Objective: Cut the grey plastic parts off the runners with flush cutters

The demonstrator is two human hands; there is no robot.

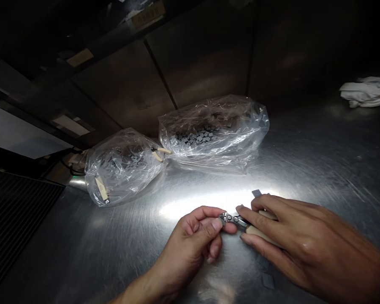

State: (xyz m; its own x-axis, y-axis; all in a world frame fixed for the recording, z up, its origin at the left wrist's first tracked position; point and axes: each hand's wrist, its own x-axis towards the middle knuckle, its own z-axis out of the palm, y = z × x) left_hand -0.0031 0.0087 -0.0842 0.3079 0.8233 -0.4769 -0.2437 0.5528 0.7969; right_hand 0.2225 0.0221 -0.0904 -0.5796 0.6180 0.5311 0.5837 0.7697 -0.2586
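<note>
My right hand [299, 240] is closed round the beige handles of a pair of nippers [234, 220], which point to the left. Their metal jaws meet a small grey piece [222, 221] pinched between the thumb and fingers of my left hand [198, 238]. Fingertips hide most of that piece. Close to my right hand, a flat grey piece [256, 193] lies just beyond the fingers. Another grey piece [267, 280] rests on the metal table [120, 257] below the wrist.
Behind my hands stand two clear plastic bags, a right one [240, 156] and a left one [123, 185], with many small grey pieces inside. A beige-handled tool [160, 153] lies by the left bag. A crumpled white cloth [365, 92] sits at the far right.
</note>
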